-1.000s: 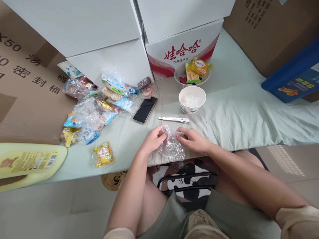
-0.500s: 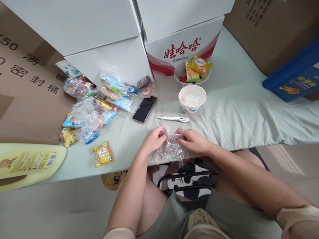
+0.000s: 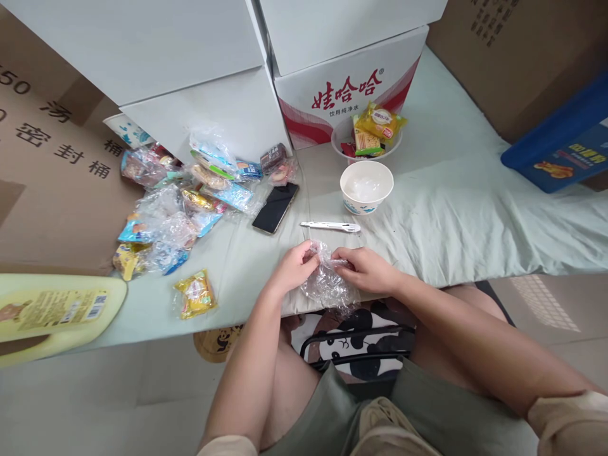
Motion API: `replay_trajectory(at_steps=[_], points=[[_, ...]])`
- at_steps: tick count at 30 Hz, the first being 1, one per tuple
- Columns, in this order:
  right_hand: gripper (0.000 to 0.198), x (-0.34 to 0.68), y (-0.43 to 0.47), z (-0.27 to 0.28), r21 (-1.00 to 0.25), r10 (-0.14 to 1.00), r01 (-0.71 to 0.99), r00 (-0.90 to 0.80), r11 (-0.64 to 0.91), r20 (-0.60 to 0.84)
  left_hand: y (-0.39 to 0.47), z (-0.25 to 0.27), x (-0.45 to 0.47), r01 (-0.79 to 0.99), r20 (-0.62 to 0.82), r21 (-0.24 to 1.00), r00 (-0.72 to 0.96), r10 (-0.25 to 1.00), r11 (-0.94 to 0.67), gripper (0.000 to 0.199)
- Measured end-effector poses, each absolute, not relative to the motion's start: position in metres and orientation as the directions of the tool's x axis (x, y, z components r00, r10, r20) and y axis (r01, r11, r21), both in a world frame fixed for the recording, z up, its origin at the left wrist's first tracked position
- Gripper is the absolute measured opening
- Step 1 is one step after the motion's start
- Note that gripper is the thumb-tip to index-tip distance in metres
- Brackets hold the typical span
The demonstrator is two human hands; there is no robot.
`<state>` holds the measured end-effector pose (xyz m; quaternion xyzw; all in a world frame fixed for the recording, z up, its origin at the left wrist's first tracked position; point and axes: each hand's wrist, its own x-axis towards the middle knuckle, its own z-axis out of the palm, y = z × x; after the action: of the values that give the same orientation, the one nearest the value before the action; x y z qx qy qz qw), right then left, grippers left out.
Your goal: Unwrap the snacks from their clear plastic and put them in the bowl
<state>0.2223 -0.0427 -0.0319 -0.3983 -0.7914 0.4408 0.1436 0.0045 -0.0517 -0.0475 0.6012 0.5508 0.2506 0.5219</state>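
Note:
A crumpled piece of clear plastic film (image 3: 329, 286) hangs between my hands at the front edge of the cloth-covered surface. My left hand (image 3: 295, 269) pinches its upper left part between thumb and fingers. On the other side my right hand (image 3: 363, 269) is closed on the film's upper right part, with the fingertips partly hidden. Just beyond my hands lies a white utility knife (image 3: 331, 226). Behind the knife stands a paper bowl (image 3: 367, 199) with some clear plastic inside. A yellow wrapped snack (image 3: 196, 295) lies by itself to the left.
A phone (image 3: 275, 209) lies left of the knife, beside a heap of packaged snacks (image 3: 166, 215). Behind the paper bowl, a plastic bowl (image 3: 338, 149) holds more snacks. White cartons (image 3: 199, 114) line the back. A yellow jug (image 3: 61, 310) and a blue container (image 3: 555, 145) flank the surface.
My right hand has shifted very slightly to the left, and the film has creased a little differently. Both hands keep their hold.

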Motion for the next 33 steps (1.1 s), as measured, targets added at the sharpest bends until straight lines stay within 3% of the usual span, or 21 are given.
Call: replay_trajectory(at_steps=[5, 9, 14, 20, 26, 30, 33], points=[[0.019, 0.223, -0.043, -0.031, -0.837, 0.762, 0.479, -0.636, 0.266, -0.122, -0.053, -0.043, 0.005, 0.347, -0.297, 0.916, 0.247, 0.922, 0.202, 0.014], [0.019, 0.226, -0.041, -0.03, -0.883, 0.778, 0.42, -0.618, 0.208, -0.111, -0.053, -0.033, 0.007, 0.216, -0.326, 0.933, 0.16, 0.932, 0.289, 0.04], [0.018, 0.228, -0.039, -0.031, -0.929, 0.816, 0.345, -0.57, 0.137, -0.092, -0.05, -0.024, 0.007, 0.129, -0.289, 0.954, 0.149, 0.946, 0.272, 0.01], [0.019, 0.229, -0.039, -0.032, -0.984, 0.841, 0.113, -0.539, 0.138, 0.056, -0.05, -0.025, 0.005, 0.005, -0.333, 0.943, 0.085, 0.939, 0.334, 0.015], [0.027, 0.235, -0.035, -0.027, -0.983, 0.791, 0.024, -0.598, 0.181, 0.131, -0.051, -0.022, 0.001, -0.112, -0.35, 0.926, 0.099, 0.932, 0.359, 0.017], [0.034, 0.233, -0.034, -0.029, -0.981, 0.809, 0.077, -0.579, 0.178, 0.102, -0.05, -0.022, -0.002, -0.203, -0.315, 0.915, 0.185, 0.931, 0.35, 0.033], [0.023, 0.23, -0.035, -0.034, -0.971, 0.856, 0.182, -0.515, 0.154, 0.039, -0.049, -0.025, -0.002, -0.103, -0.29, 0.943, 0.215, 0.933, 0.316, 0.032]])
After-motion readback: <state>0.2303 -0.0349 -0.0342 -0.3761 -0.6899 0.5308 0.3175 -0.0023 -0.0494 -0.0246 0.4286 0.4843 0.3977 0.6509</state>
